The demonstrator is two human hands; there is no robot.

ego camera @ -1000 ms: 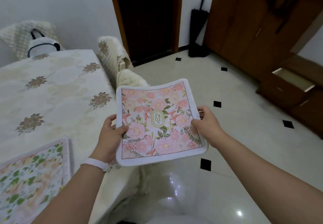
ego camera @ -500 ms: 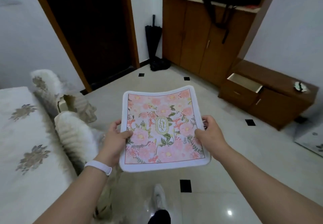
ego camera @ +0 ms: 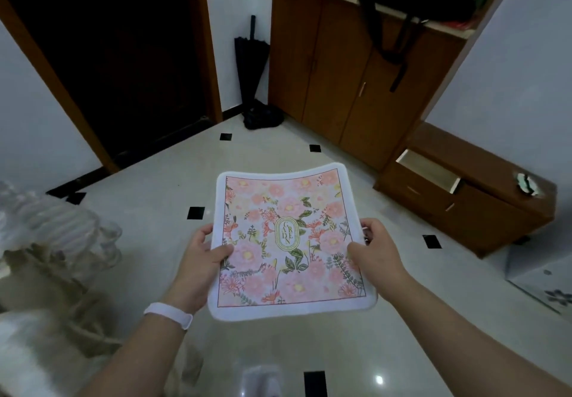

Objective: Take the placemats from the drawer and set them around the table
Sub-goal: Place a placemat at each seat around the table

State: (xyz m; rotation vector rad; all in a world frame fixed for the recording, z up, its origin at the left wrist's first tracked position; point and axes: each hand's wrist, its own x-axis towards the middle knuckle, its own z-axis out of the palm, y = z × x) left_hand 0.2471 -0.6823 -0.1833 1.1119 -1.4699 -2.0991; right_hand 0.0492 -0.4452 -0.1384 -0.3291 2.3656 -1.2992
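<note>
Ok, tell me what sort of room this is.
Probably a home dining area near the entrance: tiled floor, dark door, folded umbrella in the corner, wooden cabinet and an open drawer.

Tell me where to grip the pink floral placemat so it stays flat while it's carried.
Grip the placemat at its two side edges around mid-length, as the left hand and right hand do, thumbs on top. It is thin and limp; its far edge already curls.
</note>
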